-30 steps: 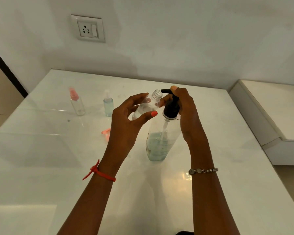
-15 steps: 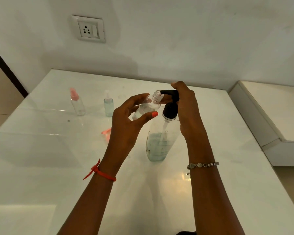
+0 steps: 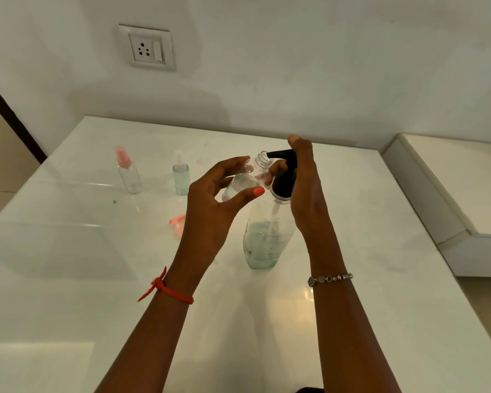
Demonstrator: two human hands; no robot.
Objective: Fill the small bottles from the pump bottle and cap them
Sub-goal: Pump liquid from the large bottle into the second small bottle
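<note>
White wall (image 3: 295, 66), glossy white table (image 3: 68, 251)

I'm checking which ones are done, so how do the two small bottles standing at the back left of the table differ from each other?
The pink-capped bottle looks empty and clear, while the clear-capped bottle holds pale blue liquid. The pink-capped bottle is taller and slimmer; the clear-capped bottle is shorter and stouter. The pink-capped bottle stands farther left, the clear-capped bottle nearer the hands. Both stand upright, capped, untouched, on the white table.

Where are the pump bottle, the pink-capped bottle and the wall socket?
pump bottle (image 3: 262, 245): head view, lower clear body.
pink-capped bottle (image 3: 131, 177): head view, clear body under cap.
wall socket (image 3: 144, 50): head view, its holes.
</note>
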